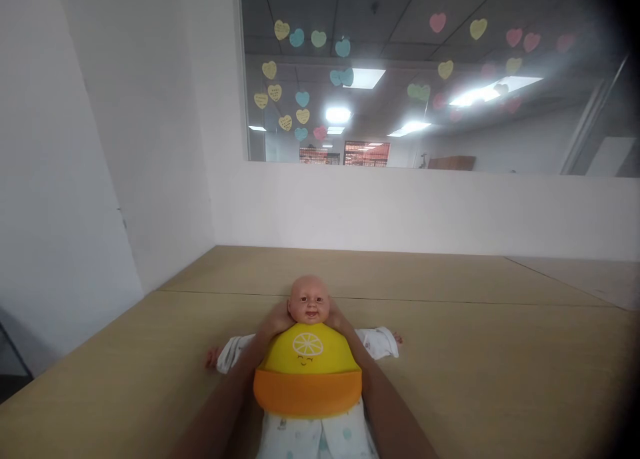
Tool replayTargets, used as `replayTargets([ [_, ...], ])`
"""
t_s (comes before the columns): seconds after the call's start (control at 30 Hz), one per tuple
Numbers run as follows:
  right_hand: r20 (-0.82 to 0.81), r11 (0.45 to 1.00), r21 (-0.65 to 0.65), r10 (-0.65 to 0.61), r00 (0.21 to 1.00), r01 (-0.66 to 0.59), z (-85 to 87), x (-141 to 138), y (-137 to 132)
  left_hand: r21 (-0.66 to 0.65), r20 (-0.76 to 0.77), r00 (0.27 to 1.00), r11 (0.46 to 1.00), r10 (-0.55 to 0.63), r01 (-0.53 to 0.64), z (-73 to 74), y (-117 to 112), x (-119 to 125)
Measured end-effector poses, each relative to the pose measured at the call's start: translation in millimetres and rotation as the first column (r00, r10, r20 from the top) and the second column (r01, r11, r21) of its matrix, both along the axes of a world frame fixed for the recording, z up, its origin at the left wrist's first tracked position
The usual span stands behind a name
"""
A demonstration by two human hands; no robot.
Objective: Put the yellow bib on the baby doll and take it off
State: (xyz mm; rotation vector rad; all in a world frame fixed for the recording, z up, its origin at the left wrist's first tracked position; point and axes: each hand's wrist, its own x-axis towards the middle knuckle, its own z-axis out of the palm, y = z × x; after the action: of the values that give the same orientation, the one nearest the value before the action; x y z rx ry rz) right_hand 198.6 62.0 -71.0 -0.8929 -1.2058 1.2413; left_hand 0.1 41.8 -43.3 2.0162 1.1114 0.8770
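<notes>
Both hands, the left hand point(274, 322) and right hand point(338, 321), are cupping the doll's point(309, 299) neck above its yellow bib point(307, 372), near the desk's point(500, 365) front edge; finger spread hidden.

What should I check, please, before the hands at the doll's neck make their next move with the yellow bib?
1. Doll lies flat on its back on the table: ok.
2. Bib sits centred on the chest, pocket toward the legs: ok.
3. Left hand is at the neck, beside the head: ok.
4. Right hand is at the neck on the other side: ok.
5. Bib strap fastened behind the neck: cannot tell, hidden by the head.
6. Both doll arms lie spread out from under the bib: ok.
</notes>
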Motion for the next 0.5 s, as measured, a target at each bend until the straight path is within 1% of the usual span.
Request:
replayTargets([
  [0.1, -0.042, 0.999, -0.033, 0.006, 0.999, -0.007, 0.8, 0, -2, -0.029, 0.018, 1.0, 1.0, -0.011, 0.011, -5.1, 2, 0],
  [0.23, -0.082, 0.993, -0.107, 0.046, 0.996, -0.055, 4.6, 0, -5, -0.034, 0.057, 0.998, 0.999, -0.037, 0.039, -10.7, 5, -1],
  [0.4, -0.014, 0.995, -0.081, 0.065, 0.998, -0.066, 12.5, 2, -15, -0.041, 0.063, 0.998, 0.999, -0.02, 0.023, -13.4, 5, -1],
  [0.5, -0.003, 0.997, -0.057, 0.045, 0.999, -0.046, 11.9, 6, -22, -0.038, 0.058, 0.998, 0.999, -0.003, 0.005, -14.1, 4, -1],
])
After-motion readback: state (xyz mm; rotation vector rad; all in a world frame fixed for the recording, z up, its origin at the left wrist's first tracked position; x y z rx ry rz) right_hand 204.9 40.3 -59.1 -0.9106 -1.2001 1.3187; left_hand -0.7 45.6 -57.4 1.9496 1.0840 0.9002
